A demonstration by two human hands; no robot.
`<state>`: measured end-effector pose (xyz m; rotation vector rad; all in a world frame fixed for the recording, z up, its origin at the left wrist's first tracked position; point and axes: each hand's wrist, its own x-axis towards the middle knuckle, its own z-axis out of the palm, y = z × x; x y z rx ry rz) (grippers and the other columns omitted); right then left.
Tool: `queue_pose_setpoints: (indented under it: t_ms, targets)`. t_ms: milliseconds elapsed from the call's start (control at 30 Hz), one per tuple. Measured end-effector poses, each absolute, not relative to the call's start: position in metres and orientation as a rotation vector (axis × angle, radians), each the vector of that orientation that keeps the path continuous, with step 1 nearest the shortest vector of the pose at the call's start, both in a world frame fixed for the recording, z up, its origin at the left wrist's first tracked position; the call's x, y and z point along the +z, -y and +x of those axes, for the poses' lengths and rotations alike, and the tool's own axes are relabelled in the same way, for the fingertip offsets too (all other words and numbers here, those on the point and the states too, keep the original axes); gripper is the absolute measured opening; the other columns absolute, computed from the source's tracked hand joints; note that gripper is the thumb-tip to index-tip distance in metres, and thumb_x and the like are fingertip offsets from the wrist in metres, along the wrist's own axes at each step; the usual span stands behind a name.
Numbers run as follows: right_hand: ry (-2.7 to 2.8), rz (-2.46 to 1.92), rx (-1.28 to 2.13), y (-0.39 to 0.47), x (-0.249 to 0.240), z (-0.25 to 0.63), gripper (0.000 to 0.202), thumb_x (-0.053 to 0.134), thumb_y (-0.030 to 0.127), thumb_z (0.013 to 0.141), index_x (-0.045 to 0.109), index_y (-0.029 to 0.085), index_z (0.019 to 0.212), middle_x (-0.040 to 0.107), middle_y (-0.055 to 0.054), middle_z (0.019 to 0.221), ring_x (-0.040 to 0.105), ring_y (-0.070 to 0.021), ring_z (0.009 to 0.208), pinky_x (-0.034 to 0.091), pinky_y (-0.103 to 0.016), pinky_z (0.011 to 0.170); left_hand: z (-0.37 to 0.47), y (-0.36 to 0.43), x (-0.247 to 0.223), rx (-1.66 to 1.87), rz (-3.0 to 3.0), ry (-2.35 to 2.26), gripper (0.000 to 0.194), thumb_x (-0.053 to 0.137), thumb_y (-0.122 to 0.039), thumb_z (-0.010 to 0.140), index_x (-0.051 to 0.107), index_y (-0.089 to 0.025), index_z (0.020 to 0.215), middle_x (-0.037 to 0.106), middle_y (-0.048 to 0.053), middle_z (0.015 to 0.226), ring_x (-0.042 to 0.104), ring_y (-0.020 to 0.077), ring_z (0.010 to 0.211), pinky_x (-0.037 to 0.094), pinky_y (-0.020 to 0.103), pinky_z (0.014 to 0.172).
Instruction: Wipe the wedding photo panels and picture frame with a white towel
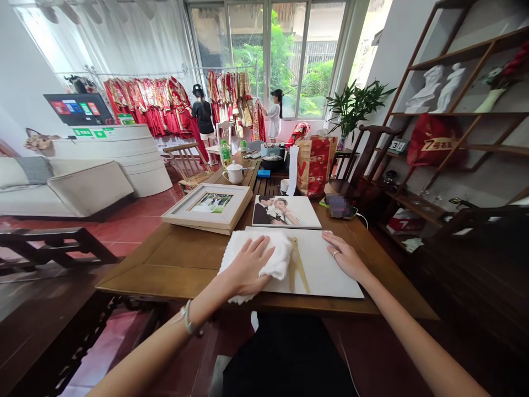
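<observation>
1. On the near edge of the wooden table (pixel 182 259) I see a flat white board (pixel 326 270), lying face up, long side toward me.
2. Left hand (pixel 248 267) lies palm down on a white cloth (pixel 270 251); fingers spread and nearly flat, pressing the cloth, not closed around it.
3. Cloth is bunched under that hand and spreads over the board's left end, hanging a little past the table edge.
4. Right hand (pixel 346 256) rests flat on the board's right part, fingers open and extended, gripping nothing; a ring shows on one finger.
5. A thin pale wooden tool (pixel 298 264) with two legs lies on the board between the hands, touching the cloth's right edge.
6. Just behind the board: a wedding photo print (pixel 286 212), flat on the table.
7. Left of the print: a framed photo (pixel 209 205), sitting on the table, near the cloth but apart from it.
8. Farther back: a white teapot (pixel 235 173), a green bottle (pixel 225 153), a red gift bag (pixel 314 165).
9. Right of the print: a phone (pixel 339 207), blurred.
10. Two people stand far back at a rack of red garments (pixel 152 107); their hands are not at the table.
</observation>
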<state>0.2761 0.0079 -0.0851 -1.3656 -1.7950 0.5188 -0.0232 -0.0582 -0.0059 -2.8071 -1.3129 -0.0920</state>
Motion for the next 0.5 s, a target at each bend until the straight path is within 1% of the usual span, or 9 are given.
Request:
queue_pose_setpoints:
  t_ms: [100,167,200,300,367,500]
  targets:
    - [1.808,-1.374,0.521,-0.008,-0.085,0.276,0.040,0.045,0.017,0.078,0.059,0.019,0.116,0.052,-0.008,0.131,0.038,-0.0222,0.129,0.024,-0.046,0.110,-0.027,0.090,-0.005,-0.045,-2.882,1.205,0.073,0.053,-0.039,0.075,0.026,-0.014,0.138,0.018,0.018,0.147,0.010,0.0343,0.135,0.015,0.054,0.105]
    - [1.811,-1.385,0.527,-0.008,-0.085,0.276,0.040,0.045,0.017,0.079,0.059,0.019,0.116,0.052,-0.009,0.132,0.038,-0.0223,0.129,0.024,-0.046,0.110,-0.027,0.100,-0.005,-0.041,-2.907,1.168,0.083,0.056,-0.045,0.071,0.021,-0.015,0.140,0.016,0.018,0.147,0.008,0.0362,0.135,0.014,0.056,0.105]
    - [1.810,-1.389,0.530,-0.008,-0.085,0.276,0.040,0.045,0.017,0.079,0.059,0.018,0.116,0.051,-0.009,0.132,0.038,-0.0223,0.129,0.024,-0.045,0.110,-0.026,0.100,-0.006,-0.049,-2.907,1.164,0.085,0.057,-0.048,0.070,0.020,-0.016,0.140,0.016,0.018,0.147,0.009,0.0364,0.134,0.014,0.056,0.105]
    - [1.806,-1.389,0.533,-0.008,-0.085,0.275,0.041,0.044,0.017,0.078,0.059,0.017,0.116,0.051,-0.009,0.132,0.038,-0.0222,0.129,0.024,-0.044,0.110,-0.027,0.077,-0.007,-0.079,-2.877,1.162,0.081,0.055,-0.051,0.072,0.025,-0.016,0.138,0.020,0.019,0.146,0.013,0.0352,0.134,0.015,0.054,0.105]
    - [1.802,-1.382,0.531,-0.008,-0.084,0.275,0.041,0.044,0.016,0.078,0.059,0.018,0.116,0.052,-0.009,0.131,0.038,-0.0220,0.129,0.024,-0.045,0.110,-0.029,0.051,-0.009,-0.067,-2.845,1.179,0.074,0.052,-0.051,0.075,0.030,-0.015,0.136,0.022,0.019,0.145,0.014,0.0359,0.133,0.015,0.055,0.104]
    - [1.784,-1.372,0.536,-0.007,-0.083,0.275,0.040,0.046,0.016,0.077,0.061,0.021,0.114,0.053,-0.007,0.131,0.039,-0.0221,0.128,0.024,-0.045,0.110,-0.033,0.002,-0.010,-0.002,-2.799,1.251,0.064,0.052,-0.043,0.076,0.036,-0.019,0.133,0.021,0.017,0.146,0.013,0.0385,0.133,0.015,0.060,0.101]
